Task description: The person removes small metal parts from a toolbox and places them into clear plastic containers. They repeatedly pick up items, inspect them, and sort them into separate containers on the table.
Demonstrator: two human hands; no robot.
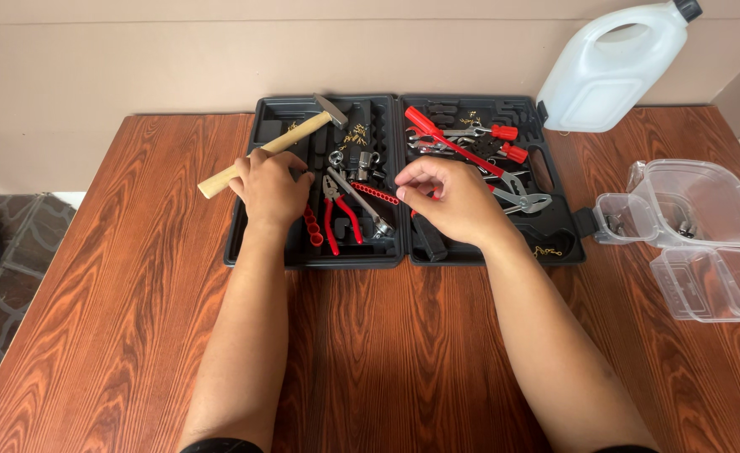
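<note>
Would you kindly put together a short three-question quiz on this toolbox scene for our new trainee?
1. True or false: the left hand rests on the wooden handle of the hammer.
2. What lies in the open black tool case just right of the left hand? A) red-handled pliers B) a saw C) a tape measure
3. What stands behind the case at the table's far right corner?

Key
1. True.
2. A.
3. A white plastic jug with a dark cap.
</note>
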